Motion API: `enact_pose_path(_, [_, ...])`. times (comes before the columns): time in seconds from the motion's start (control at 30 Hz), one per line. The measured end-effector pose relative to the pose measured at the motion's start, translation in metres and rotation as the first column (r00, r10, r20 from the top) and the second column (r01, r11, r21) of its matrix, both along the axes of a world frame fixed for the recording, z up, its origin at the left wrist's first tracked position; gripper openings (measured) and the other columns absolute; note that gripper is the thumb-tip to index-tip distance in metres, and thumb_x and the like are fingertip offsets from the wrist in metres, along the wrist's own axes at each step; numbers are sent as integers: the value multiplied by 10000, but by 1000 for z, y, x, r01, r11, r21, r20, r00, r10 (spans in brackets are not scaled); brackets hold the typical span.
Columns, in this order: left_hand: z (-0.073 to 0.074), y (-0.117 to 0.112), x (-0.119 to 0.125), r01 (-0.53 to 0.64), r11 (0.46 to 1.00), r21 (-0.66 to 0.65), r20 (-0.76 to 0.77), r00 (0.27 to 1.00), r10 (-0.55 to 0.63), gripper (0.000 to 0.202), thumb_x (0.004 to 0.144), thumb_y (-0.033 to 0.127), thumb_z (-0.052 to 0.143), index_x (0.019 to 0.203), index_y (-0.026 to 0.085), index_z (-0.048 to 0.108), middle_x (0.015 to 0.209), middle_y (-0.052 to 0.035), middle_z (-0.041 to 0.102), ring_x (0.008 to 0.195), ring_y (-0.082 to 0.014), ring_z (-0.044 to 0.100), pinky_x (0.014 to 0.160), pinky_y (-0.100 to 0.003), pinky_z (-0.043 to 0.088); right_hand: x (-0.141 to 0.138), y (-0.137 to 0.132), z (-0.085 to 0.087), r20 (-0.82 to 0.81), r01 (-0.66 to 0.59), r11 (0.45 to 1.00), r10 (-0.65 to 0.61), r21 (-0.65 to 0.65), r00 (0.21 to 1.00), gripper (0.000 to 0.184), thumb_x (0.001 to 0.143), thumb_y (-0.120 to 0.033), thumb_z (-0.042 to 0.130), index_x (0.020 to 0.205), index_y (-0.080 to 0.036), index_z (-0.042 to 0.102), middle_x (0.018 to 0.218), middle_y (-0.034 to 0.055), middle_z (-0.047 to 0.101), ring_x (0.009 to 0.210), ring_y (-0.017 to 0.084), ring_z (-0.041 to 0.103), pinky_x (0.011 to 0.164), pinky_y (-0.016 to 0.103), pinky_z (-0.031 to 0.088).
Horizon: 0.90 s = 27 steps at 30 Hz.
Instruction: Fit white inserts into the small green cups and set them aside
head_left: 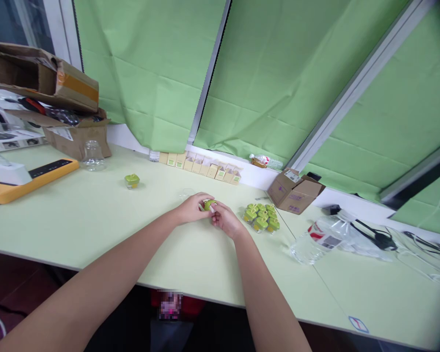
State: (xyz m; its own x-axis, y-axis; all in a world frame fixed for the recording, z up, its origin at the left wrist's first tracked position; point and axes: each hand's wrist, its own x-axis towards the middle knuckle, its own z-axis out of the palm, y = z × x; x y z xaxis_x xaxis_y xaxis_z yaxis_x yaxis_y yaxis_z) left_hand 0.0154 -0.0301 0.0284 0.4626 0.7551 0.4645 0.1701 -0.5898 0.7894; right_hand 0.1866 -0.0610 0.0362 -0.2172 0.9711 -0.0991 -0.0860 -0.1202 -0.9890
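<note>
Seen from a head-worn camera, a person's left hand [191, 208] and right hand [225, 221] meet over the middle of a pale green table [95, 220]. Both are closed on one small green piece [208, 204]. The piece is pinched between the fingertips of the two hands, low over the tabletop. It cannot be told whether it rests on the surface. Both forearms reach in from the near edge of the table.

Just to the right of the right hand, a cluster of matching pieces [261, 216] lies packed together on the table. A lone green piece [132, 181] sits well apart to the left.

Behind the hands, a row of small cartons [200, 165] lines the back edge of the table below the green curtains [150, 73]. An open cardboard box [295, 191] stands just behind the cluster. To the right, a clear plastic bottle [320, 239] lies on its side, with a black cable [379, 238] beyond it. A second bottle [266, 160] lies on the sill near the cartons.

At far left, a glass jar [93, 155] stands beside a yellow strip [33, 178], which carries a white block [9, 172] at its near end. Stacked, torn boxes [40, 83] rise behind them.
</note>
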Motion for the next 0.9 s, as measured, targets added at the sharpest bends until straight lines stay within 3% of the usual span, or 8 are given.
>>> enact_pose_path(0.2, [-3, 0, 0, 43, 995, -87, 40, 998, -39, 519, 742, 332, 683, 1239, 191, 630, 1250, -108, 623, 933, -203, 627, 780, -312, 530, -4, 0, 1, 73, 70, 997, -71, 12, 995, 341, 698, -429, 715, 926, -193, 624, 654, -31, 544, 518, 86, 462, 472, 211, 361])
enact_pose_path(0.37, [-7, 4, 2, 154, 977, -148, 85, 986, -143, 535, 776, 339, 677, 1277, 165, 605, 1175, -120, 669, 930, -205, 649, 818, -343, 526, -5, 0, -1, 51, 91, 996, -92, 15, 995, 322, 683, -420, 724, 884, -190, 625, 635, -37, 541, 520, 86, 468, 482, 216, 373])
enact_pose_path(0.67, [-7, 8, -2, 161, 970, -182, 74, 986, -149, 556, 765, 326, 691, 1293, 180, 604, 1212, -112, 667, 974, -217, 651, 858, -350, 520, -4, 2, -4, 30, 88, 996, -87, -12, 996, 281, 679, -396, 697, 856, -189, 628, 638, -12, 588, 510, 90, 457, 472, 213, 366])
enact_pose_path(0.9, [-4, 5, 1, 132, 978, -159, 87, 989, -119, 528, 763, 284, 653, 1273, 155, 618, 1258, -117, 643, 1013, -232, 649, 894, -368, 525, -11, 3, -3, 85, 200, 980, -201, 11, 976, 257, 653, -358, 635, 848, -192, 657, 589, -24, 549, 500, 97, 436, 449, 213, 358])
